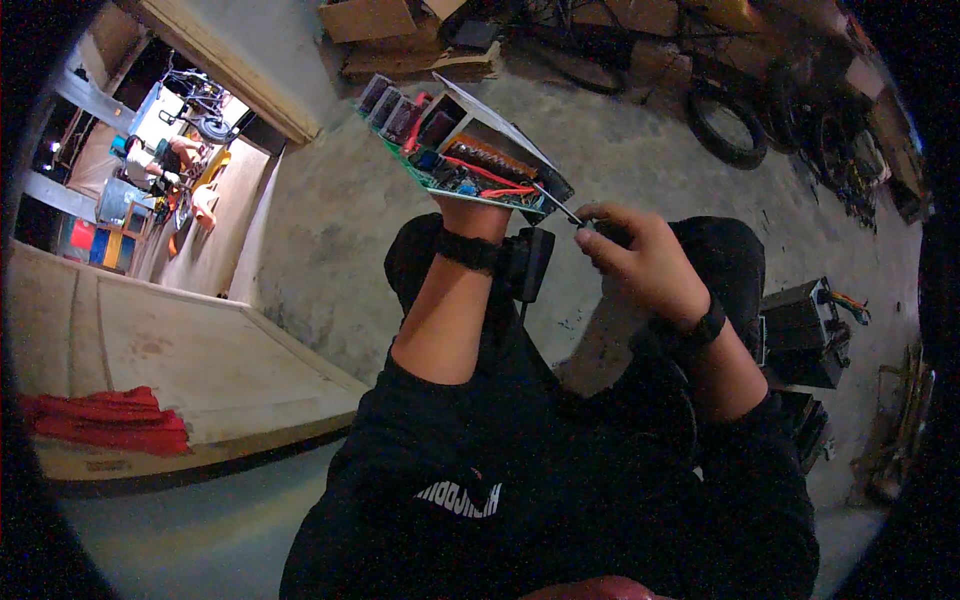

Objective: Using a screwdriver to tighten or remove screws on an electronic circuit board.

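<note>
A green circuit board (432, 184) with capacitors, coils, red wires and a pale metal plate is held up in front of me. My left hand (474, 216) holds it from below, its fingers mostly hidden under the board. My right hand (638, 258) is closed in a pinch on a slim metal-shafted tool, perhaps a screwdriver (560, 205). The shaft points up and left, its tip at the board's right end, by the red wires. Whether the tip touches anything is too small to tell. Next to my left wrist is a black box-shaped block (538, 264) with a cable.
A grey metal case (800, 332) with coloured wires stands on the floor at right. Tyres (726, 125), bicycle parts and cardboard boxes (368, 18) line the far side. At left, a red cloth (110, 420) lies on a pale surface; beyond a doorway another person (150, 165) sits among equipment.
</note>
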Demonstrator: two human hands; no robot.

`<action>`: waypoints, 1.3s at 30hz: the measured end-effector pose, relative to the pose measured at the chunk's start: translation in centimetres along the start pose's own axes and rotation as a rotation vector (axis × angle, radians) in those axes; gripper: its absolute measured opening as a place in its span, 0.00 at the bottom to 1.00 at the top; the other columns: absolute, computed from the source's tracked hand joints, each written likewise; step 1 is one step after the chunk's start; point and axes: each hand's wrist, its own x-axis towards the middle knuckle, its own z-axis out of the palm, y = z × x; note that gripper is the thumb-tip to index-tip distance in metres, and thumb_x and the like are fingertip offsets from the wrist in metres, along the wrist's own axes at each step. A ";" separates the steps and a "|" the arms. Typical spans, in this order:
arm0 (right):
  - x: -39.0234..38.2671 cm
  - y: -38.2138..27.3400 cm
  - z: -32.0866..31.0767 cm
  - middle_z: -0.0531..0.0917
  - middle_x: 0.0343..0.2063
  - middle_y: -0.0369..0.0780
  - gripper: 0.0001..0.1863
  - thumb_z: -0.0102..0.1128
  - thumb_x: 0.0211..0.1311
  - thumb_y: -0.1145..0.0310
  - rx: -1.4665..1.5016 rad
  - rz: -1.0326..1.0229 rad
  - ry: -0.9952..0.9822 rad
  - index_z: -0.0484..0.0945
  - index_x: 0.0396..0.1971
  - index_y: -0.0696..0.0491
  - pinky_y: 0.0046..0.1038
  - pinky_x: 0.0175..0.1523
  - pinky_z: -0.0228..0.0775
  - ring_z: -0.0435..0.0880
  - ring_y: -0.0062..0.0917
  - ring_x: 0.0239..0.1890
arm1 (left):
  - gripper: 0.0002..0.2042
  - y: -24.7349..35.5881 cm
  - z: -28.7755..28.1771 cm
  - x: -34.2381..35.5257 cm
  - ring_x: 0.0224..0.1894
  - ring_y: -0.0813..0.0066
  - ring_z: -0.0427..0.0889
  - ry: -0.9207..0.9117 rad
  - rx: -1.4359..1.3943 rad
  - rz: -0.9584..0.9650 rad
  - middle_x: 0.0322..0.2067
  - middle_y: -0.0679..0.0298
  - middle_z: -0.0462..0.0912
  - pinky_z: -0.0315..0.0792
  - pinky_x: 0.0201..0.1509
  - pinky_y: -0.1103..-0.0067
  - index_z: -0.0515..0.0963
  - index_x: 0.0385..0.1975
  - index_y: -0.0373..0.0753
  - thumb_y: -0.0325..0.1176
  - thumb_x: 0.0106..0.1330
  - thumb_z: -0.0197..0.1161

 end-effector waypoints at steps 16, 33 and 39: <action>0.1 0.6 -0.7 0.78 0.21 0.35 0.13 0.52 0.67 0.63 -0.101 -0.072 -0.120 0.77 0.36 0.59 0.23 0.29 0.67 0.74 0.17 0.24 | 0.21 -0.8 -1.0 0.4 0.55 0.57 0.71 -0.122 0.804 0.274 0.50 0.56 0.75 0.63 0.61 0.64 0.72 0.50 0.41 0.45 0.60 0.61; -0.1 -0.9 -1.0 0.81 0.24 0.41 0.16 0.50 0.68 0.60 -0.009 0.096 -0.163 0.74 0.32 0.59 0.28 0.31 0.69 0.80 0.22 0.27 | 0.21 1.0 0.7 -0.2 0.54 0.57 0.72 -0.018 0.245 0.066 0.49 0.56 0.75 0.65 0.60 0.65 0.71 0.50 0.41 0.45 0.60 0.60; -0.1 0.2 -0.8 0.81 0.24 0.38 0.15 0.51 0.68 0.60 0.120 0.062 -0.153 0.74 0.31 0.58 0.23 0.25 0.68 0.76 0.20 0.20 | 0.21 1.7 0.8 -0.5 0.53 0.57 0.73 -0.056 0.320 0.143 0.48 0.55 0.75 0.66 0.59 0.65 0.70 0.50 0.41 0.43 0.60 0.61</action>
